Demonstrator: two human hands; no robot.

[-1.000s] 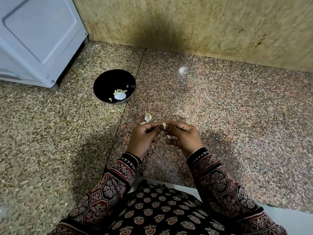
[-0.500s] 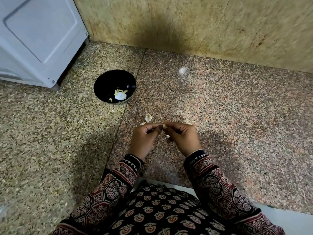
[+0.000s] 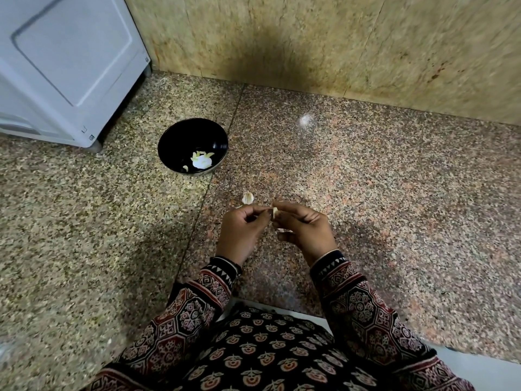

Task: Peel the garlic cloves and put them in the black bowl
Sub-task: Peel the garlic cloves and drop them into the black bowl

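1. Garlic clove point(image 3: 275, 212): pinched between both hands above mid-floor. Its long axis seems to run toward the floor's wall edge; which end is the tip cannot be told.
2. Left hand point(image 3: 242, 232), right hand point(image 3: 306, 230): fingers curled narrow, pinching the clove. Judged step: peeling.
3. Next move likely calls for stripping the skin, then reaching to the black bowl point(image 3: 172, 139), far-left on the floor.

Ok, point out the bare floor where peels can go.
Widest bare floor lies right of the right hand, up to the wall. Another patch: left of the left hand, nearer than the black bowl. Crowded: between bowl and hands, by the loose peel.
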